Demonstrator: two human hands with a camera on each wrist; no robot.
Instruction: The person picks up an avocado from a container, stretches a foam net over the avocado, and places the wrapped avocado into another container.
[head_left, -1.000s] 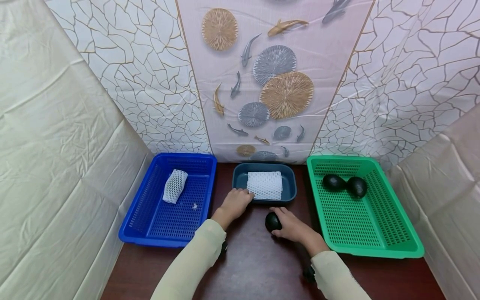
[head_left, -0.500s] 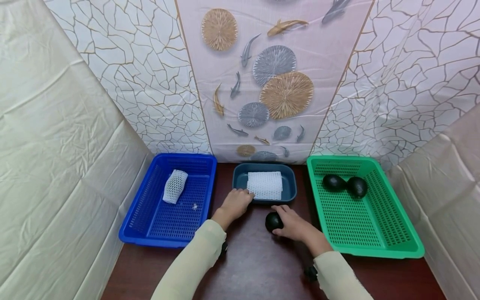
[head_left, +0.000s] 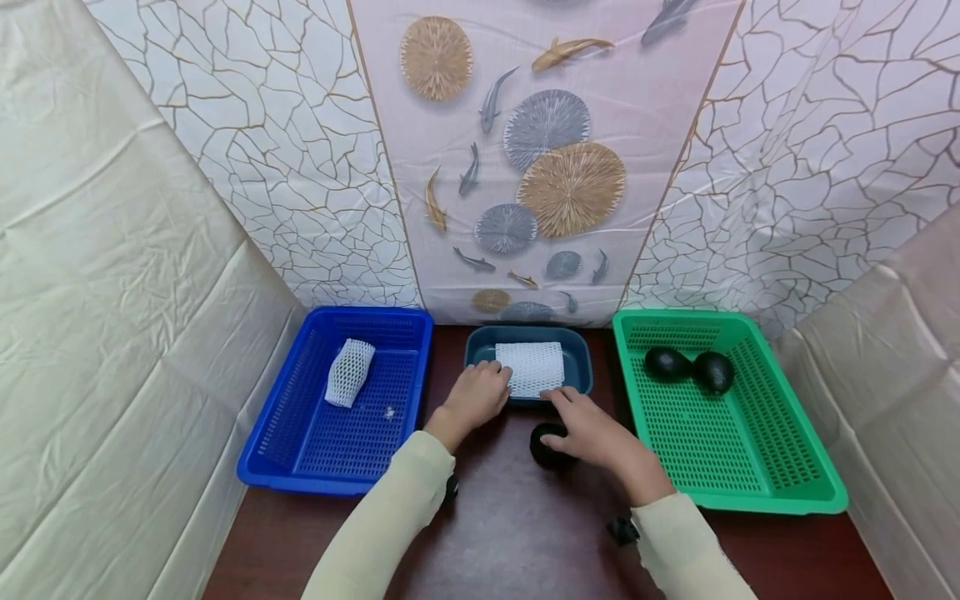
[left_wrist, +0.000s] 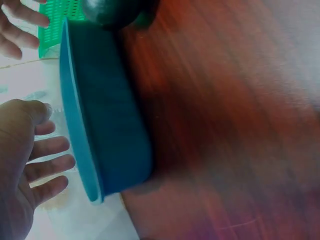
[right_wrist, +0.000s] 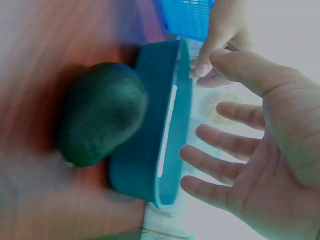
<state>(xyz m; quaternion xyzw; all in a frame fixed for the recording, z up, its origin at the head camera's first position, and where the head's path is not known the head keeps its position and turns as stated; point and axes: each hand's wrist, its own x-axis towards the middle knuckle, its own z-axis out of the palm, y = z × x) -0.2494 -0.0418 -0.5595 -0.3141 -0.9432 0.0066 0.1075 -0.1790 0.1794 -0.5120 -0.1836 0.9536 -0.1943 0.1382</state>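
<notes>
White foam net sleeves [head_left: 536,367] lie flat in a small dark teal tray [head_left: 474,335] at the back middle of the table. Over the tray's left front edge hovers my left hand [head_left: 478,395], its fingers loosely bent and holding nothing in the left wrist view. My right hand [head_left: 592,427] is above the tray's front right edge, with fingers spread and nothing in its grasp. Below it a dark avocado [right_wrist: 105,115] rests on the table just in front of the tray; in the head view that hand partly covers it.
At left, a blue basket [head_left: 255,475] holds an item wrapped in a white foam net [head_left: 350,373] and a small white scrap. Two dark avocados [head_left: 712,372] lie in the green basket [head_left: 750,504] at right. A patterned cloth wall stands right behind the tray.
My right hand has let go of the avocado and risen toward the tray, leaving the fruit on the table. My left hand has shifted slightly up and over the tray's edge.
</notes>
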